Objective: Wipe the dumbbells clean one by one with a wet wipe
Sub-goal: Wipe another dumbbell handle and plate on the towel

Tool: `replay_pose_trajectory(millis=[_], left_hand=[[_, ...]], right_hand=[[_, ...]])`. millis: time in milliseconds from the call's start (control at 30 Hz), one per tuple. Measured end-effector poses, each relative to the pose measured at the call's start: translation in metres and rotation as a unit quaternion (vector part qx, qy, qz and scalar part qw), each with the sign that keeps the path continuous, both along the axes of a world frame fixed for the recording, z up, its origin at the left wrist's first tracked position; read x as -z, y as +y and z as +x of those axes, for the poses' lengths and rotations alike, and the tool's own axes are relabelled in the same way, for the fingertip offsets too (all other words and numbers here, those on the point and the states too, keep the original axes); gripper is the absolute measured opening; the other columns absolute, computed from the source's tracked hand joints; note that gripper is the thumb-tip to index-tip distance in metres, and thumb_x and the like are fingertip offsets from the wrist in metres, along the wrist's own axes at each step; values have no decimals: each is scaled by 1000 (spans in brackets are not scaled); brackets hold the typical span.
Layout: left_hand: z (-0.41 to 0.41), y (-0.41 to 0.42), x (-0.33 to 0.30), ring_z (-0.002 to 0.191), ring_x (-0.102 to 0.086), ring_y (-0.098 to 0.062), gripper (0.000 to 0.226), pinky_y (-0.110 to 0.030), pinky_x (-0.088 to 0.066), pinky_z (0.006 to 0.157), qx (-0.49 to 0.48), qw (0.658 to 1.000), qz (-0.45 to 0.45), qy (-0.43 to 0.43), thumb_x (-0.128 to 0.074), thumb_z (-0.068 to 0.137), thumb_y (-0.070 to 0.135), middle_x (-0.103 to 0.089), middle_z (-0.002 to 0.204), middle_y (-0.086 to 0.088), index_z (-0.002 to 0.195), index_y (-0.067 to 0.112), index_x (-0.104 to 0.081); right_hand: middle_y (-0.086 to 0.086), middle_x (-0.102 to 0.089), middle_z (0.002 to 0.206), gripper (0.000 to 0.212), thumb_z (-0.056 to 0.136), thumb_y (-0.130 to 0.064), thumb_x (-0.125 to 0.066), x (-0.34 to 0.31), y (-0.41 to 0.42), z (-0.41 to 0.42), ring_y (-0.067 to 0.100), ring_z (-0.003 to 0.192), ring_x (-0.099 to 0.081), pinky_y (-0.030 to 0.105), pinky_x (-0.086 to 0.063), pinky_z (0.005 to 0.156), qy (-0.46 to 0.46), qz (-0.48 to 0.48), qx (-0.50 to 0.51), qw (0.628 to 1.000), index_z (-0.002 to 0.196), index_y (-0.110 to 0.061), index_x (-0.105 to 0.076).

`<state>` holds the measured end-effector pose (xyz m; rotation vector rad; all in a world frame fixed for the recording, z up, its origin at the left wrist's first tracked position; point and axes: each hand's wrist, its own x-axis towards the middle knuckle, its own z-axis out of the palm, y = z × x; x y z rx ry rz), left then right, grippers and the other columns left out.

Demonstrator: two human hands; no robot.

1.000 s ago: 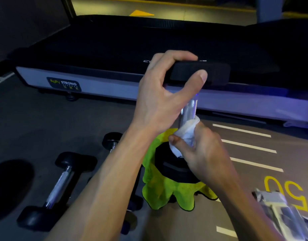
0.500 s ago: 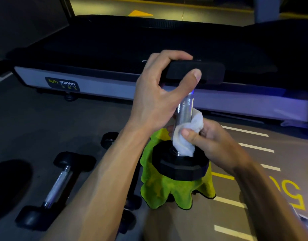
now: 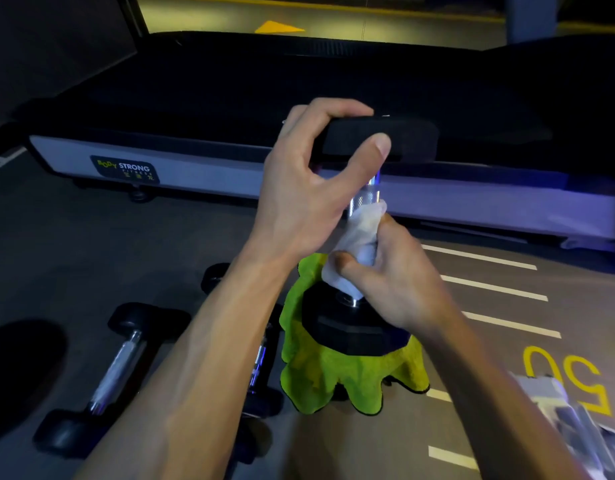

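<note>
On the floor (image 3: 56, 258) at left lie two dumbbells: one (image 3: 115, 372) in plain sight, the other (image 3: 261, 362) mostly hidden behind the left forearm. The left hand (image 3: 309, 188) pinches the top head of a third, upright dumbbell (image 3: 363, 199), its long axis vertical, lower head resting on a green cloth (image 3: 347, 375). Just right, the right hand (image 3: 399, 282) closes the wipe (image 3: 359, 244) around the lower shaft, so strokes would run up and down. The blurred packet (image 3: 573, 420) is unreadable.
</note>
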<state>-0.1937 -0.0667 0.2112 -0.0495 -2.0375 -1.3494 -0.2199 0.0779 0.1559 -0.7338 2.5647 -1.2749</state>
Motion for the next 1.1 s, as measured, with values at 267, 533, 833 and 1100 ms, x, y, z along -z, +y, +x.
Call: replay_pose_trajectory(millis=[267,533,833,1100], left_hand=[[-1,2,1,112,-61,-4,22,-17,-43,100,10,1000,2,4,-73,96,30,-64,117,2,117,25,-68],[-1,-1,1,116,-60,-4,22,-15,-41,102,7,1000,-10,2,-71,97,33,-64,120,1,118,27,-67],[-1,-5,0,116,-62,-9,23,-28,-47,105,32,999,-3,-1,-74,96,32,-65,119,1,117,26,-68],[0,-8,1,122,-60,-10,23,-20,-42,105,39,999,3,-2,-70,96,33,-67,123,-2,118,26,-67]], right_hand=[[-17,-70,84,26,104,-45,-52,3,21,-8,3,82,-63,34,-47,83,-106,-112,-90,984,89,-32,-68],[0,-74,99,19,98,-36,-67,-10,-17,6,24,97,-70,42,-56,85,6,-36,80,996,111,-22,-62],[12,-69,96,20,98,-14,-54,13,16,-18,21,89,-67,31,-56,85,-303,-348,-147,875,108,2,-62],[11,-78,100,50,104,-55,-51,3,-5,-3,22,97,-73,39,-54,91,-116,-169,-41,978,103,-9,-70]])
